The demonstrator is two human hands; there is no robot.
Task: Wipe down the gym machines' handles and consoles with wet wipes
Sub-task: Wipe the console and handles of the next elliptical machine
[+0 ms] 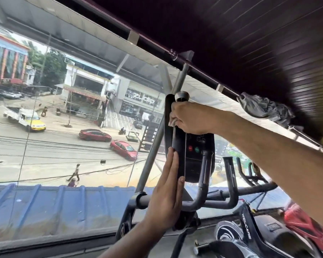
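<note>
Left hand: the left hand [166,192] lay flat, fingers straight, against the console [191,155] edge.
Right hand: the right hand [192,118] gripped a white wet wipe [172,122] at the console's top.
Writing: "WELCARE" marked the bike frame [246,227]; "ZUDIO" showed on a shopfront [144,100] outside.
Hidden: the wipe was mostly covered; console labels were unreadable.

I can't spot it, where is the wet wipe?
The wet wipe is a bit right of the middle in the head view, bunched in the right hand against the top of the console, above the left hand.
</note>
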